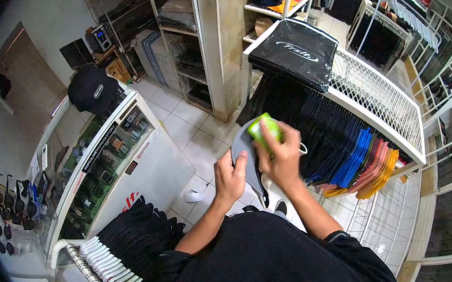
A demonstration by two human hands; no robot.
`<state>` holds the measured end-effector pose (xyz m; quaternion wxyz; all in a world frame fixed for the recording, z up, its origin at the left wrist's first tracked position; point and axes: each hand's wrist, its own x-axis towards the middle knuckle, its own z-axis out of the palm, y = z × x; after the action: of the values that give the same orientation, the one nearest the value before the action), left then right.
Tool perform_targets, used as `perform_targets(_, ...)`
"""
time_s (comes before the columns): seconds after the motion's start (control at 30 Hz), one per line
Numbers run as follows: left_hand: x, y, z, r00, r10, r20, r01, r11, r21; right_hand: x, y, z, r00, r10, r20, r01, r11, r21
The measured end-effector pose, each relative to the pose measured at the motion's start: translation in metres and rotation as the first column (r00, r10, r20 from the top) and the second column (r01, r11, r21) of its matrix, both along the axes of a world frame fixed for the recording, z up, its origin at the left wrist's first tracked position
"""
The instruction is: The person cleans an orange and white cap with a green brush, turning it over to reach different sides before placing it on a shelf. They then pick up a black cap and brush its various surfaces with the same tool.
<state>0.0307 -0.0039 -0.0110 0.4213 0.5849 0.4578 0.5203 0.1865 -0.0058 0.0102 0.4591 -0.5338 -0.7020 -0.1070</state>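
Observation:
In front of my chest, my left hand (231, 177) grips the edge of a grey cap (245, 149), its thumb lying along the near side. A dark strap hangs from the cap's lower end. My right hand (280, 159) is closed around a small lime-green block (264, 129), pressed close against the cap's face. Part of the block is hidden by my fingers, and I cannot tell whether it is a sponge or a brush. A thin white loop (303, 148) shows beside that hand.
A rack of folded dark and coloured clothes (347, 160) stands right, topped by a black bag (297, 53). On the left are a glass display counter (109, 155) with a black cap (96, 89) and a row of hanging black garments (136, 234). White floor tiles (194, 111) lie between.

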Motion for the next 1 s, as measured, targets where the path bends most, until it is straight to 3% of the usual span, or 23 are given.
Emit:
perform_targets(0.03, 0.000, 0.000, 0.000, 1.000, 0.005, 0.003, -0.005, 1.000, 0.023, -0.005, -0.006, -0.004, 0.994, 0.102, 0.034, -0.100, 0.994, -0.039)
perform_targets(0.1, -0.001, -0.001, -0.001, 1.000, 0.004, 0.003, -0.005, 0.999, 0.040, 0.005, 0.000, -0.005, 0.990, 0.128, 0.060, -0.126, 0.991, -0.042)
perform_targets(0.17, -0.006, -0.001, -0.002, 0.998, -0.008, -0.058, 0.007, 1.000, -0.028, 0.018, 0.012, 0.002, 0.997, -0.075, 0.024, 0.076, 0.997, -0.027)
perform_targets(0.23, -0.006, -0.003, 0.001, 0.997, 0.015, -0.069, -0.015, 1.000, -0.001, 0.016, 0.017, 0.001, 0.988, -0.141, -0.058, 0.140, 0.990, -0.026)
perform_targets(0.3, -0.006, -0.002, 0.004, 0.997, 0.021, -0.076, -0.019, 0.999, 0.029, 0.001, 0.004, -0.002, 0.998, -0.045, 0.044, 0.043, 0.998, 0.045)
perform_targets(0.37, -0.008, -0.002, 0.005, 0.996, 0.010, -0.087, -0.010, 1.000, 0.000, -0.005, -0.001, -0.013, 0.984, 0.154, 0.085, -0.152, 0.988, -0.032)
perform_targets(0.5, -0.008, -0.001, 0.003, 0.993, 0.018, -0.120, -0.019, 1.000, -0.013, 0.012, 0.017, -0.005, 0.995, -0.099, -0.005, 0.099, 0.995, -0.016)
perform_targets(0.57, -0.006, 0.002, -0.001, 0.995, 0.031, -0.094, -0.029, 0.999, 0.019, 0.000, 0.009, -0.007, 0.999, -0.040, 0.004, 0.039, 0.998, 0.043)
perform_targets(0.63, -0.006, 0.003, -0.003, 0.997, 0.030, -0.070, -0.026, 0.998, 0.057, -0.009, -0.001, -0.017, 0.985, 0.155, 0.079, -0.154, 0.988, -0.030)
perform_targets(0.77, -0.010, 0.004, -0.004, 0.995, 0.036, -0.093, -0.033, 0.999, 0.031, 0.016, 0.018, -0.011, 0.995, -0.088, -0.051, 0.085, 0.995, -0.060)
perform_targets(0.83, -0.009, 0.004, -0.001, 0.997, 0.033, -0.075, -0.032, 0.999, 0.005, 0.006, 0.014, -0.014, 0.993, -0.048, -0.104, 0.049, 0.999, 0.007)
perform_targets(0.9, -0.011, 0.006, 0.001, 0.996, 0.032, -0.084, -0.031, 0.999, 0.006, -0.003, 0.002, -0.021, 0.986, 0.147, 0.084, -0.148, 0.989, 0.006)
perform_targets(0.97, -0.013, 0.005, 0.000, 0.995, 0.030, -0.100, -0.030, 1.000, 0.003, 0.002, 0.004, -0.024, 0.989, 0.140, 0.052, -0.137, 0.989, -0.062)
perform_targets(1.0, -0.013, 0.006, -0.001, 0.997, 0.041, -0.072, -0.041, 0.999, 0.006, 0.006, 0.011, -0.023, 0.998, 0.054, -0.013, -0.055, 0.997, -0.053)
